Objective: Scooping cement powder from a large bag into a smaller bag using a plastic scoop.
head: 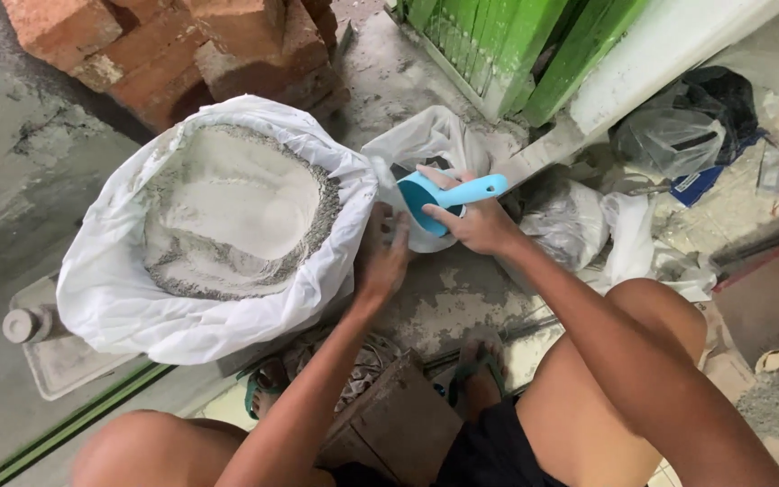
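While the right hand (478, 225) wraps its fingers tight around the handle of a blue plastic scoop (444, 198), the scoop's bowl sits inside the mouth of a small white plastic bag (426, 144), thin and crinkled, just right of the big sack. The left hand (386, 257) presses against that small bag's near side with fingers together and curled onto the plastic, pinching its edge; how firmly it grips is hard to tell, since the fingertips sink into the folds. The large white sack (200, 311) has its soft rim rolled down, and holds a mound of pale, fine powder (227, 207) ringed by coarser grey grit. Rough red bricks (182, 45) with chipped corners are stacked behind it, cut off by the top edge. A green slatted frame (516, 45) stands at upper right, and crumpled clear bags (678, 135) lie beyond the right forearm. The contents of the small bag are hidden by the scoop and hand. The person's knees crowd the bottom edge, leaving only a narrow patch of stained concrete floor (462, 307) between sack, bags and feet; wider bare concrete lies at far left.
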